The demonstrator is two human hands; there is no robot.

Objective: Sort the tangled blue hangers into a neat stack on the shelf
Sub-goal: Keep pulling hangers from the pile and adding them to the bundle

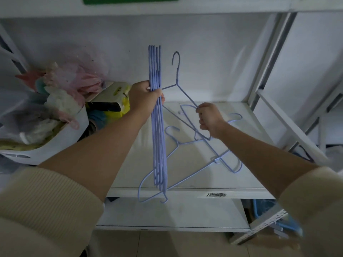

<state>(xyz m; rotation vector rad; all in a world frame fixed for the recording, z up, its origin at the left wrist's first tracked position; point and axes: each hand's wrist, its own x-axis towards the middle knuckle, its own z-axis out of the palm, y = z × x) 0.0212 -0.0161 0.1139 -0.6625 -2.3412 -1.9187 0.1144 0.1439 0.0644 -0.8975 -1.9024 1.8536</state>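
Above the white shelf (185, 190), both bare forearms reach forward out of cream ribbed sleeves (46, 206). The left hand (145, 98) is raised and closed around a bundle of thin blue wire hangers (157, 127), gripping it near the upper part so the bundle stands almost upright, edge-on, with hooks curling out at its lower end past the shelf's front edge. The right hand (210, 120) sits lower and to the right, fist closed on the sloping arm of a single blue wire hanger (177, 75), whose hook points up and whose other shoulder reaches the bundle beside the left hand. How many hangers the bundle counts is hard to tell, as the wires overlap. Beneath the hands a few loose blue wire hangers (219, 156) lie crossed on the shelf, partly hidden by the right wrist; whether they are hooked together cannot be made out. At the left a white plastic basket (61, 141) holds crumpled pink and white bags and cloth, its far side cut off by the frame. Behind it stands a yellow and white packet (118, 97), its print unreadable.
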